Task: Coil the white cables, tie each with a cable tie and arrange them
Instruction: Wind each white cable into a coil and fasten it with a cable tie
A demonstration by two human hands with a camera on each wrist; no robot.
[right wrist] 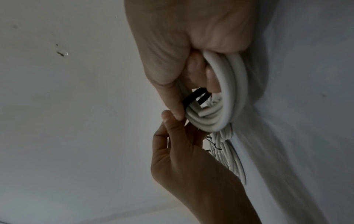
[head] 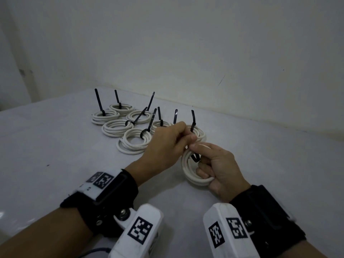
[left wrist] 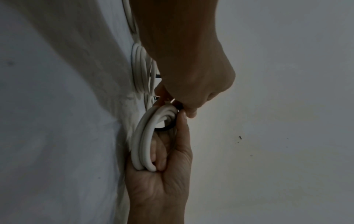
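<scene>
A white cable coil (head: 188, 168) stands on edge on the table, gripped by my right hand (head: 200, 159) with fingers through its middle and the thumb on top. A black cable tie (head: 194, 157) loops round the coil's upper strands. My left hand (head: 189, 141) pinches the tie's end right above the right thumb. The left wrist view shows the left hand (left wrist: 188, 110) at the top of the coil (left wrist: 143, 144), with the tie (left wrist: 168, 128) looped beneath. In the right wrist view the right hand (right wrist: 191, 97) grips the coil (right wrist: 229, 91) and tie (right wrist: 193, 98), and the left hand's fingertips (right wrist: 168, 116) meet the thumb.
Several tied coils (head: 134, 142) lie flat in a cluster behind my hands, their black tie tails (head: 98, 101) sticking up. The white table (head: 55, 146) meets a pale wall (head: 186, 43) along the back and right.
</scene>
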